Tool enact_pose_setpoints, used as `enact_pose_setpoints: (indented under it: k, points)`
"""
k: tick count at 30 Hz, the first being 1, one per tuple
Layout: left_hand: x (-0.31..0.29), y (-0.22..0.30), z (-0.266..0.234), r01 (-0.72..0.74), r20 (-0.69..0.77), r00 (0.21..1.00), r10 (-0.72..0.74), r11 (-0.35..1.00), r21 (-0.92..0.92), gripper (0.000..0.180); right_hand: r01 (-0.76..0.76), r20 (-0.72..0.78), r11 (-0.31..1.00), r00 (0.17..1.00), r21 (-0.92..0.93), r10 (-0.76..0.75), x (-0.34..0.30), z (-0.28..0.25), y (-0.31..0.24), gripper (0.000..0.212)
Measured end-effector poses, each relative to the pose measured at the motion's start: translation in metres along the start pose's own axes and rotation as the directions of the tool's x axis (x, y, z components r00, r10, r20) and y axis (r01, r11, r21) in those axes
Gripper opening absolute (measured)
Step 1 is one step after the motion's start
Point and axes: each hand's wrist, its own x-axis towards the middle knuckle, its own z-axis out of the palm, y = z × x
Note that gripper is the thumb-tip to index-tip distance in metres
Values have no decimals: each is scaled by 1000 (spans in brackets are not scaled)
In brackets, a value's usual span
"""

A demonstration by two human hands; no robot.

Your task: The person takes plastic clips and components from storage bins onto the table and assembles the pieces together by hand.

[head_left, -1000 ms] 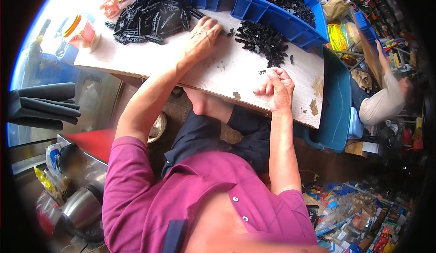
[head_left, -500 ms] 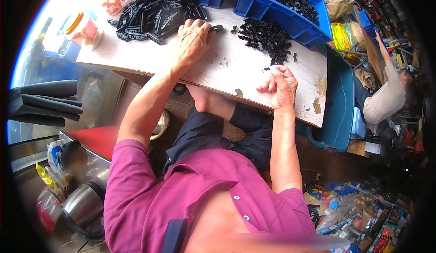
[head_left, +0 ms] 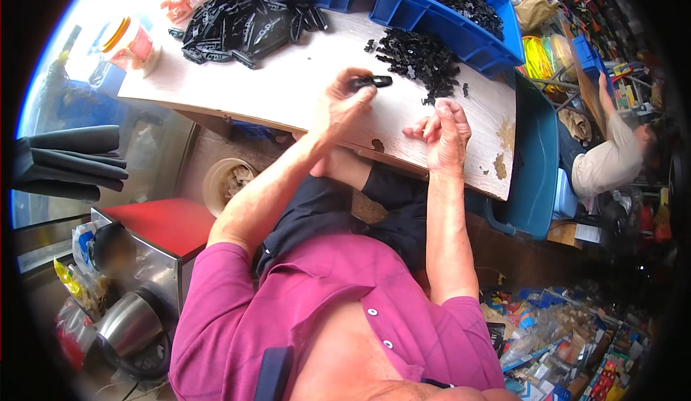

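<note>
My left hand (head_left: 341, 106) pinches a black elongated plastic piece (head_left: 378, 81) over the middle of the table, its end pointing right. My right hand (head_left: 446, 133) is raised just right of it, thumb and forefinger pressed together and the other fingers curled. Whatever small thing its fingertips hold, if any, is hidden. Just beyond the right hand spreads a heap of small black clips (head_left: 417, 57). Farther left lies a pile of black elongated pieces (head_left: 241, 27), like the one in my left hand.
Two blue crates stand along the back; the right crate (head_left: 461, 38) holds more black clips. A tub with an orange lid (head_left: 128, 43) stands at the table's left. Beside the right edge is a teal bin (head_left: 536, 178). Another person (head_left: 612, 156) bends at far right.
My left hand has come away from the pile of elongated pieces, toward me and to the right, bringing one piece with it. My right hand has stayed nearly in place.
</note>
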Motion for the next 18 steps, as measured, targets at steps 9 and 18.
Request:
enact_pose_setpoints:
  k: [9,18]
  points:
    - [-21,2,54,261,285,939,-194,940,-221,32,-10,45,999,999,37,8,-2,-9,4,11]
    - [-11,-3,54,271,331,920,-208,950,-157,24,-27,77,999,997,-17,29,2,-13,6,9]
